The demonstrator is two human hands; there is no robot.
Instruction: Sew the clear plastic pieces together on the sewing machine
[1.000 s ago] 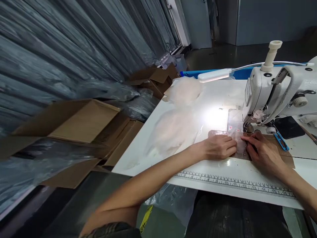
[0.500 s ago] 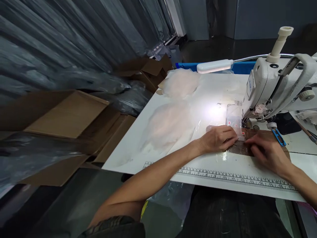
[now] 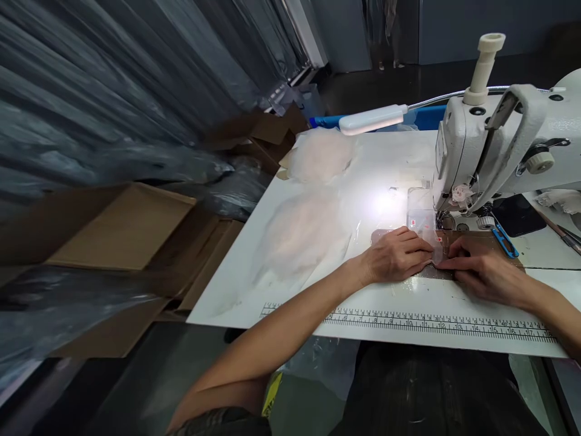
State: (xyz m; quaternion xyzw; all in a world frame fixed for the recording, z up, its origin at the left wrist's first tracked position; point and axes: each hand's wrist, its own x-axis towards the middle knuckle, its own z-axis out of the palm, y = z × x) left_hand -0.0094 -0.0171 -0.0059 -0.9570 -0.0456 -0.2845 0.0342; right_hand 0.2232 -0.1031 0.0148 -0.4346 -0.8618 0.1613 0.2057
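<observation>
A small sheer, whitish piece of fabric [image 3: 425,225] with little red marks lies in front of the needle area of a white sewing machine [image 3: 463,151]. The fingers of my left hand [image 3: 399,255] are closed together and press on its near left edge. My right hand [image 3: 483,271] meets it from the other side, thumb and forefinger pinched at the near corner. The fingertips of both hands almost touch, and part of the edge is hidden under them. Beneath them is a brown plate [image 3: 492,243] on the table. Blue thread snips [image 3: 505,241] lie just beyond my right hand.
Two heaps of pale pink sheer fabric [image 3: 302,230] rest on the white table [image 3: 236,290], left of my hands. A lamp [image 3: 373,119] hangs over the far edge. A black phone [image 3: 520,215] lies behind the snips. Open cardboard boxes [image 3: 120,224] stand at the left.
My right hand has moved left to the fabric's near corner and now pinches there. The left hand stays on the fabric. The view has shifted slightly.
</observation>
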